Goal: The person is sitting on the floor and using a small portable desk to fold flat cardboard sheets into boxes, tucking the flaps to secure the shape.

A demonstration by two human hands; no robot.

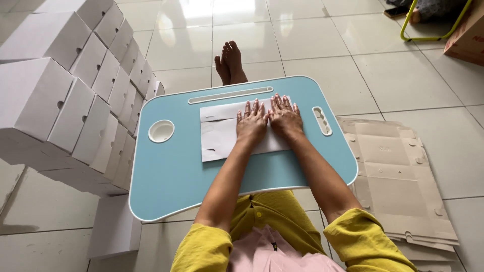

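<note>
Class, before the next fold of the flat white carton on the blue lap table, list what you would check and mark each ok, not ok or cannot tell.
1. White carton blank lies flat on the blue lap table: ok.
2. Left hand and right hand press it, palms down, side by side: ok.
3. Blank lies wholly within the table's edges: ok.
4. Crease lines under the hands: cannot tell.
5. Stack of flat brown blanks lies beside the right arm: ok.
6. Finished white boxes stand clear of the table top: ok.
</note>
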